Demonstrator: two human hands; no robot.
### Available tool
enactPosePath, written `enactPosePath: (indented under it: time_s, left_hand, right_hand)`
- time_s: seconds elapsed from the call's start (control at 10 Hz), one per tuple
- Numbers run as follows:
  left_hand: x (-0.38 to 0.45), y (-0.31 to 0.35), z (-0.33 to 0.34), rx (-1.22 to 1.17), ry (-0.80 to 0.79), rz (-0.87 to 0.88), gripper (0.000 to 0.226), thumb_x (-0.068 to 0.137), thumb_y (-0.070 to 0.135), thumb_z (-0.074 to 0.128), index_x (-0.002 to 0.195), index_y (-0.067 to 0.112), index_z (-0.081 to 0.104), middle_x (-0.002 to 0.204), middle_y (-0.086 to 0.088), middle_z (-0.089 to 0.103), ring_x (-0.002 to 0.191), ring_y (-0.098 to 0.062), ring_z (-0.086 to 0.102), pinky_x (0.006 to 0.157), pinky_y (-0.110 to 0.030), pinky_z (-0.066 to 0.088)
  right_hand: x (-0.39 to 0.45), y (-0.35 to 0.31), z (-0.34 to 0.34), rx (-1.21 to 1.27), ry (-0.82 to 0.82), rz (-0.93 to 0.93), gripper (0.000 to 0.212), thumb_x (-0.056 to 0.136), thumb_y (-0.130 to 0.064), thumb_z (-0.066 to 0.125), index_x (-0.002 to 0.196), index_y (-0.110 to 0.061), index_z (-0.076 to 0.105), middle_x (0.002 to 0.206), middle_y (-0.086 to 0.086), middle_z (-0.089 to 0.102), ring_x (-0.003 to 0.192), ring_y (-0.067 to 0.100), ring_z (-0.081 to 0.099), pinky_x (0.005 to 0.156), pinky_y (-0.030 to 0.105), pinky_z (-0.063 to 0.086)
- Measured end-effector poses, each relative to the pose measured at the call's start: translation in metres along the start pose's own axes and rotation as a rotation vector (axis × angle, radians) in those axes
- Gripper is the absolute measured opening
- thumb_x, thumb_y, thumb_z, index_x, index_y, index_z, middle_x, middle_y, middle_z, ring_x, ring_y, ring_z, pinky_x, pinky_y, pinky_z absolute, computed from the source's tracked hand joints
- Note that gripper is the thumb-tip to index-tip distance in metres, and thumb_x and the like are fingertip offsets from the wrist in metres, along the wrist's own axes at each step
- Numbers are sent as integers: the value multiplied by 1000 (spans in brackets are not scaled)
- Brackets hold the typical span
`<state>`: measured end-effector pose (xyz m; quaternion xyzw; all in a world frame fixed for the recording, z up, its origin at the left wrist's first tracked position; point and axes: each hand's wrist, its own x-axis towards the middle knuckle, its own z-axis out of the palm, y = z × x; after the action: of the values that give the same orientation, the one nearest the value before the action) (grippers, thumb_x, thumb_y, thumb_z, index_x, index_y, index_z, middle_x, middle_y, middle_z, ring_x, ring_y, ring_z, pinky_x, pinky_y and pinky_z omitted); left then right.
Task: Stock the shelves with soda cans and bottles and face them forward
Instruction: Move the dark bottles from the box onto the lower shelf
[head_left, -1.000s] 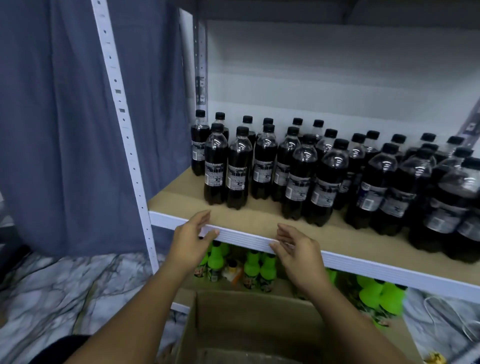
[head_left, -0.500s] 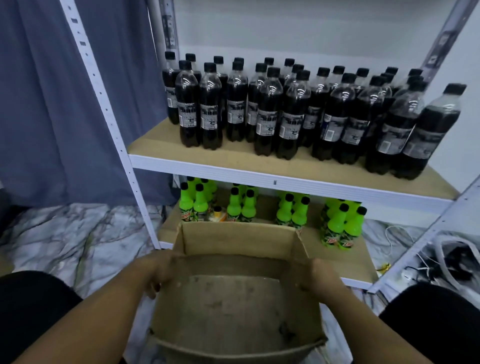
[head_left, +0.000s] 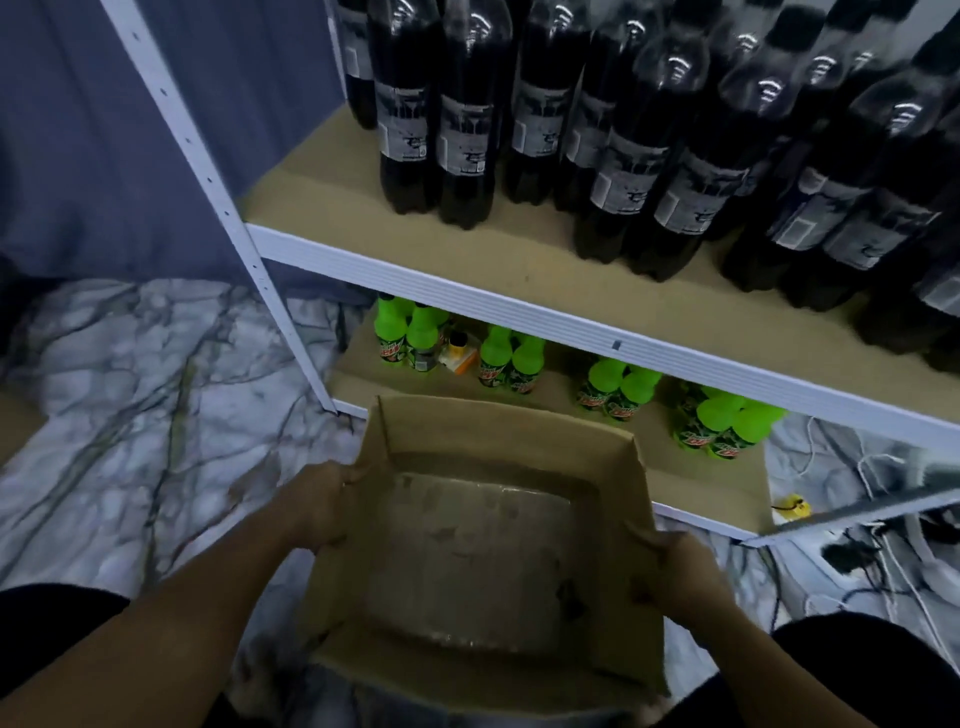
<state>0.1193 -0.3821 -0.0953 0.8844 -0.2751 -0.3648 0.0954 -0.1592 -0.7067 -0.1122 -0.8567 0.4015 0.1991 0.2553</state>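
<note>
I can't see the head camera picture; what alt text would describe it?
A person's left hand and right hand grip the sides of an empty cardboard box before a white shelving unit. Dark soda bottles stand above, green bottles on the bottom shelf.

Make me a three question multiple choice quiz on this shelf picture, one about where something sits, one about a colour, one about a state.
1. Where do the green bottles stand?
A. on the lower shelf
B. inside the box
C. on the floor

2. What colour is the drink in the big bottles on the upper shelf?
A. orange
B. clear
C. dark, near black

3. What is in the cardboard box?
A. green bottles
B. no bottles or cans
C. cans

Answers:
1 A, they stand in groups under the upper board.
2 C, the liquid looks black behind grey labels.
3 B, its bare bottom shows while the left hand and right hand each hold a side wall.
</note>
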Motion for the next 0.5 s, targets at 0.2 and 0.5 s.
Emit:
enactPosePath:
  time_s: [0.2, 0.5]
  left_hand:
    - [-58, -16, -13, -152, 81, -176, 27, 90, -3, 67, 100, 22, 65, 82, -5, 61, 75, -16, 52, 73, -14, 43]
    - [-204, -48, -92, -480, 93, -347, 65, 82, -17, 67, 140, 6, 49, 104, -5, 63, 100, -23, 56, 72, -10, 41]
  right_hand:
    - [-43, -43, -34, 14, 2, -4, 46, 75, 0, 66, 119, -11, 73, 94, 17, 74, 88, 36, 67, 69, 37, 46]
    - [-120, -161, -129, -41, -149, -190, 71, 73, 3, 73, 133, -32, 60, 83, 8, 75, 72, 20, 66, 65, 37, 51]
